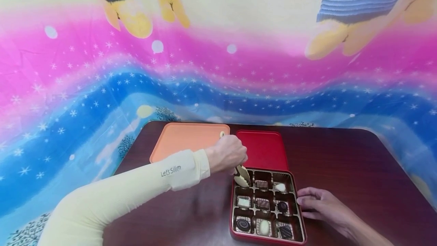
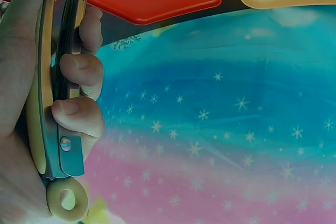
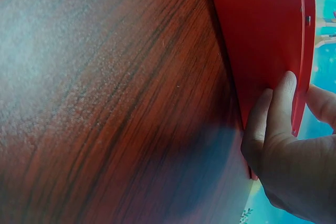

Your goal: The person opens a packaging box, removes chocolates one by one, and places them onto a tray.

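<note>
My left hand (image 1: 228, 153) grips a pair of tongs (image 2: 44, 77), its fingers curled round the metal arms with pale handles. The cream tongs tips (image 1: 241, 179) reach down into the back left compartment of a red chocolate box (image 1: 233, 223); what lies under them is hidden. Gold dividers split the box into nine-style square cells holding chocolates, among them a white square chocolate (image 1: 244, 201), a dark swirl chocolate (image 1: 243, 224) and a striped dark chocolate (image 1: 285, 232). My right hand (image 1: 322, 206) rests against the box's right side, fingers fairly straight on its red wall (image 3: 257, 40).
Behind the box lies a flat red lid (image 1: 262, 149). An orange tray (image 1: 186, 136) lies at the back left, partly behind my left arm. The dark wooden table (image 1: 348, 162) ends at a colourful patterned cloth (image 1: 218, 63) behind it.
</note>
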`<control>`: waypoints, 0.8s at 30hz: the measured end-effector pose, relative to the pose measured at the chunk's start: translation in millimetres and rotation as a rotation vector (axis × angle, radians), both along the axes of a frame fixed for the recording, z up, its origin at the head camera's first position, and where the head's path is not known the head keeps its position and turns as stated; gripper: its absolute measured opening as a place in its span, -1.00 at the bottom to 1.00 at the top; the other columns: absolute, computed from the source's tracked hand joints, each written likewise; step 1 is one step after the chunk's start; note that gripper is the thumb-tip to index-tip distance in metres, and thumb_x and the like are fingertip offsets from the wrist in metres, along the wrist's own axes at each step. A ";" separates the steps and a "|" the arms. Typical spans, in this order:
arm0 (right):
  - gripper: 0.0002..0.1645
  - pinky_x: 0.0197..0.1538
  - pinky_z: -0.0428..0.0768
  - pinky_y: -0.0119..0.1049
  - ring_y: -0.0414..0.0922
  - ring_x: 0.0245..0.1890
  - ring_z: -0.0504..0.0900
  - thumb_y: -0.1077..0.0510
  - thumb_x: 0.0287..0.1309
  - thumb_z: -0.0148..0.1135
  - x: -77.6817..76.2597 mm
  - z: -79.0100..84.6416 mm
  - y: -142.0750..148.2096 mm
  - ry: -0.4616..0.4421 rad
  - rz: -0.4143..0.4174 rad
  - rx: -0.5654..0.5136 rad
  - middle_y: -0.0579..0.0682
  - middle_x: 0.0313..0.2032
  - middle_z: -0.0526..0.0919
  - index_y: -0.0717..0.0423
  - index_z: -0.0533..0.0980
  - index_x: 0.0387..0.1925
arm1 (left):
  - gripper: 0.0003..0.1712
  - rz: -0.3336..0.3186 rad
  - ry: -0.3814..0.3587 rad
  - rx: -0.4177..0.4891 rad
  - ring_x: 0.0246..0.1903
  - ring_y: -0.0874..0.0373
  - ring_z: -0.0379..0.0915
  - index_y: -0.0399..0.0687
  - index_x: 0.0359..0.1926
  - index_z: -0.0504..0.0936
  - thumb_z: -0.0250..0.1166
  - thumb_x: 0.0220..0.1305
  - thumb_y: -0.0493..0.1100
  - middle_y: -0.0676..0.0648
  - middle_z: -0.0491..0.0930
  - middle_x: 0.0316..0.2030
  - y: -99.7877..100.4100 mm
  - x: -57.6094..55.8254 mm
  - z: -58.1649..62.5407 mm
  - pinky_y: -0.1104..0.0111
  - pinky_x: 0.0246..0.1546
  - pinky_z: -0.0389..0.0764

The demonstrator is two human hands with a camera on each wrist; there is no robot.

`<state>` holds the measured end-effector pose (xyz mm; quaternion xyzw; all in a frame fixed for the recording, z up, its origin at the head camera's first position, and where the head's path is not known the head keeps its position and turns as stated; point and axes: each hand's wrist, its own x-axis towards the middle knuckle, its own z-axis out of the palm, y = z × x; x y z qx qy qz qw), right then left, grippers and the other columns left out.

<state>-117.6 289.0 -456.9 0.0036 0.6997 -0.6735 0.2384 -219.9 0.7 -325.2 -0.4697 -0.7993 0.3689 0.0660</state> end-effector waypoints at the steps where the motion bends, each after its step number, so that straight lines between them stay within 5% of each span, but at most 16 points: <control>1: -0.42 -0.04 0.49 -0.06 0.04 -0.07 0.52 0.17 0.16 0.14 0.0 -0.1 0.0 0.001 0.001 0.000 0.21 -0.10 0.47 0.51 0.18 0.04 | -0.77 0.000 -0.001 0.003 -0.73 0.26 0.13 0.24 -0.63 0.38 0.19 0.00 0.12 0.16 0.32 -0.74 -0.3 0.3 -0.5 0.41 -0.73 0.33; 15: -0.43 -0.04 0.48 -0.08 0.04 -0.07 0.52 0.18 0.17 0.13 -0.7 0.5 -2.5 -0.003 0.009 -0.009 0.21 -0.10 0.47 0.52 0.18 0.04 | -0.70 0.008 -0.004 0.026 -0.72 0.24 0.22 0.22 -0.66 0.39 0.19 0.00 0.20 0.15 0.37 -0.73 -4.6 0.4 1.1 0.38 -0.75 0.32; 24: -0.42 -0.04 0.48 -0.08 0.03 -0.06 0.51 0.17 0.17 0.13 -0.1 0.9 -0.8 0.004 0.010 -0.001 0.20 -0.09 0.47 0.52 0.18 0.05 | -0.54 0.048 -0.033 0.067 -0.72 0.25 0.12 0.22 -0.68 0.40 0.27 -0.14 0.40 0.18 0.34 -0.74 -9.5 0.6 19.5 0.37 -0.75 0.25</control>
